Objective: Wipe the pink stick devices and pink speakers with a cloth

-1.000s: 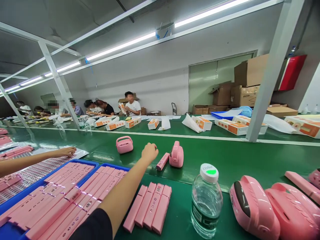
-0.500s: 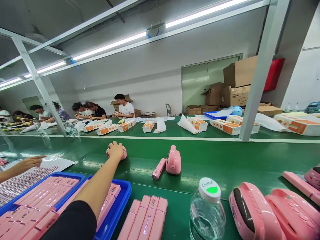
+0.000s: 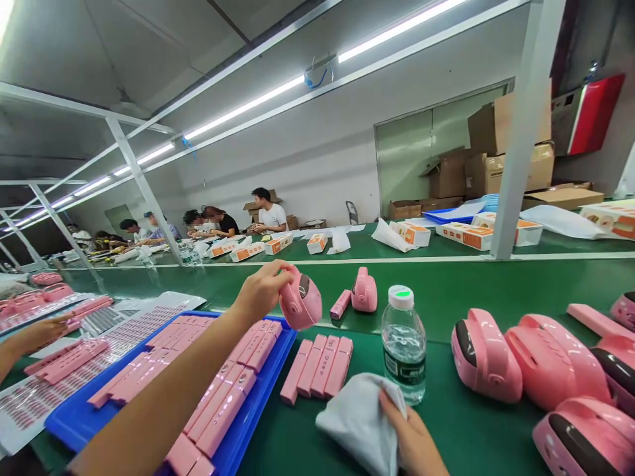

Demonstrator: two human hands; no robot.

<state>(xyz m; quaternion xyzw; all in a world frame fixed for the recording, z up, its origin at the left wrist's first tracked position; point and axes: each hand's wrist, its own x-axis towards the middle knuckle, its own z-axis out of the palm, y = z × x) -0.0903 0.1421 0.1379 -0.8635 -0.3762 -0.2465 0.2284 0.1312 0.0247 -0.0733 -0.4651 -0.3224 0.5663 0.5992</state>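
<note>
My left hand (image 3: 262, 287) reaches across the blue tray and grips a rounded pink plastic housing (image 3: 301, 305) by its handle. The housing has a dark window and hangs tilted above the tray's far corner. My right hand (image 3: 414, 436) is closed on a light grey cloth (image 3: 357, 416) at the near middle of the bench. Just beyond the cloth lies a row of several pink bars (image 3: 320, 363). A similar pink housing (image 3: 364, 291) stands further back beside a short pink bar (image 3: 340, 305).
The blue tray (image 3: 278, 370) holds many pink bars. A water bottle (image 3: 404, 350) stands by my right hand. Several pink housings (image 3: 489, 357) sit at right. At left, another person's hand (image 3: 47, 330) is over printed sheets (image 3: 149, 324). A metal post (image 3: 520, 132) rises behind.
My left hand has lifted the pink housing off the green surface and drawn it nearer and rightward. My right hand has come into view with the grey cloth. The view has shifted.
</note>
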